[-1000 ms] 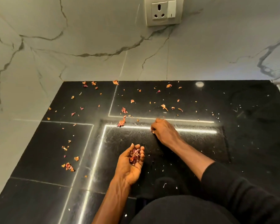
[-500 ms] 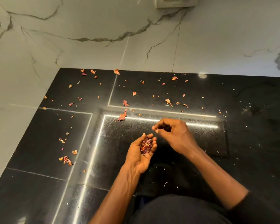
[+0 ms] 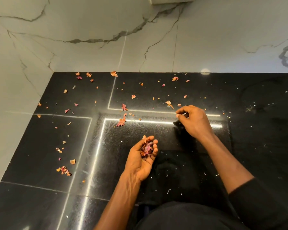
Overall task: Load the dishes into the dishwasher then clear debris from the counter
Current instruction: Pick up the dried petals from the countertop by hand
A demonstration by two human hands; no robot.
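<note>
Dry reddish-orange peel scraps lie scattered over the black counter, mostly toward the back and left. My left hand is palm up, its fingers curled round a small heap of gathered scraps. Just above the counter, farther back and to the right, is my right hand. Its fingers are curled and thumb and forefinger are drawn close. No scrap shows between them. A larger scrap lies a little beyond its fingertips.
Grey-veined marble walls close the counter at the back and on the left. A wall socket shows at the top edge. Fine pale specks dot the counter near me. Bright light strips reflect in the glossy top.
My right hand lifted from the counter, came to the cupped left hand half a second ago, then moved away to the back right. The left hand has kept its heap.
</note>
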